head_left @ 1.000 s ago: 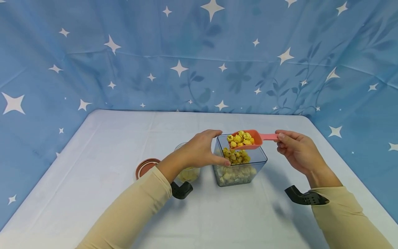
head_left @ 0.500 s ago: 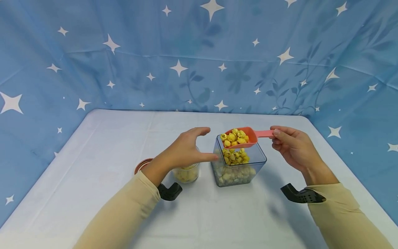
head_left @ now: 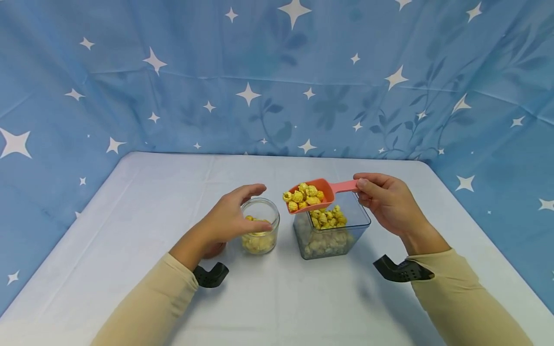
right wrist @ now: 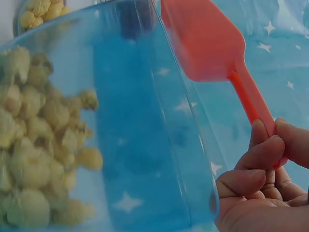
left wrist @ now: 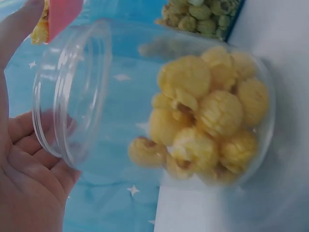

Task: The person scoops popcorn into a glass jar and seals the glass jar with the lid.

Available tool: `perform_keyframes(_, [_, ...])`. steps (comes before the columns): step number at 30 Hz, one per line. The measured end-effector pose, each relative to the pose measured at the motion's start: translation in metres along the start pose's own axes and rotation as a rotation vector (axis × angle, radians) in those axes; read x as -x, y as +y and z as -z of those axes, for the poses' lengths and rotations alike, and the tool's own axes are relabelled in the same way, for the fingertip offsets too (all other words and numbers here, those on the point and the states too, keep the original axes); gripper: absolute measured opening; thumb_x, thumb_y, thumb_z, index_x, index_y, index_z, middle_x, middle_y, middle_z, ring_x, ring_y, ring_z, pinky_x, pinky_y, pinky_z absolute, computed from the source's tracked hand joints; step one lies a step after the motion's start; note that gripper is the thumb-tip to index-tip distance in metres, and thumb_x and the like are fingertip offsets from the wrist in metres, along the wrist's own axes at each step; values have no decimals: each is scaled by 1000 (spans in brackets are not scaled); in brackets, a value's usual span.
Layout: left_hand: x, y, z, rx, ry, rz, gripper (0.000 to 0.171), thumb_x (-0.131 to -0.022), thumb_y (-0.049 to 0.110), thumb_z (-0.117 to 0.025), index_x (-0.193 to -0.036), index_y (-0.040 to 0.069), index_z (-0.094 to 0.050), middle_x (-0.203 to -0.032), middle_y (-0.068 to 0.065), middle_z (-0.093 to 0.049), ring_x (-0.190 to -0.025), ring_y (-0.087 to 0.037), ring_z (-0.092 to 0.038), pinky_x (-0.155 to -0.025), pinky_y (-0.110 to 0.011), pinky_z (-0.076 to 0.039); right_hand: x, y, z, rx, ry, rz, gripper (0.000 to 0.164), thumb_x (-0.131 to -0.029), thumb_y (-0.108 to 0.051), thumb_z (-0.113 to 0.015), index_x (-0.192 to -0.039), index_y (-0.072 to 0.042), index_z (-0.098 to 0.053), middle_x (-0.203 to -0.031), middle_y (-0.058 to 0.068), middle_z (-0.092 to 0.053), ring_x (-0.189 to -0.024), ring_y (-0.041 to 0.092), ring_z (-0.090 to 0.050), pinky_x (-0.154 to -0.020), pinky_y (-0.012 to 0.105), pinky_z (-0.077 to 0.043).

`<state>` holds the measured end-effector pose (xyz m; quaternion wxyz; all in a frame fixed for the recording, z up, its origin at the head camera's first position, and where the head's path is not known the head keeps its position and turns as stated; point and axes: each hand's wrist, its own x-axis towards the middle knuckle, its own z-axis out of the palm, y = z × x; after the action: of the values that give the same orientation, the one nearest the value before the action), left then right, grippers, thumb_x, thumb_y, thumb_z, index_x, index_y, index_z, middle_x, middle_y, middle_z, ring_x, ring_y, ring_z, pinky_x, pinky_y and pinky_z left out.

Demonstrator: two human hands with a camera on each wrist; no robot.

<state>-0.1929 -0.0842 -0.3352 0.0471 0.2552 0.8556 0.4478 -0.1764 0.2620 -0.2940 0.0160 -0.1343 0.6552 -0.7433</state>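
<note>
Smooth pink scoop in the right hand holds knobbly round popcorn.

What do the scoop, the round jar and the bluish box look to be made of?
Scoop: smooth coral plastic, most likely, since it looks moulded in one piece.
Round jar: clear and glossy, with highlights along its rim; plastic or glass, I cannot tell.
Bluish box: probably tinted plastic; popcorn shows through its smooth walls.

Pink scoop, right wrist view: we find its tip cropped. Left hand, left wrist view: partly cut off.
</note>
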Motion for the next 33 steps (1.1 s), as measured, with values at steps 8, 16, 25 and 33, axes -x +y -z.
perform_keyframes(8, [5, -9, -4, 55, 24, 37, 92, -71, 36, -92, -148, 11, -47, -146, 0, -51, -134, -24, -46, -109, -50, -39, -7, -1, -23, 123, 26, -51, 14, -101, -8, -60, -108, -7, -72, -92, 2, -67, -78, 14, -52, -74, 22, -52])
perform_keyframes(16, [5, -11, -6, 14, 38, 27, 86, -73, 36, -91, -146, 13, -50, -144, -1, -53, -135, -23, -44, -111, -51, -36, -12, -1, -40, 342, 31, -97, 41, -103, -14, -58, -130, 16, -53, -96, 2, -67, -86, 18, -51, -76, 23, -49])
perform_keyframes(25, [3, -13, -8, 20, 46, 46, 84, -73, 38, -91, -144, 16, -52, -143, 0, -53, -134, -24, -45, -109, -52, -39, -16, -7, -51, 550, 28, -91, 41, -102, -21, -60, -130, 9, -59, -101, 10, -68, -86, 22, -53, -77, 27, -49])
perform_keyframes(33, [3, -11, -7, 19, 47, 43, 85, -72, 35, -92, -144, 13, -53, -141, 0, -55, -132, -23, -48, -106, -50, -42, -20, -7, -49, 571, 25, -85, 38, -102, -22, -61, -127, 7, -61, -98, 11, -68, -84, 23, -53, -75, 27, -49])
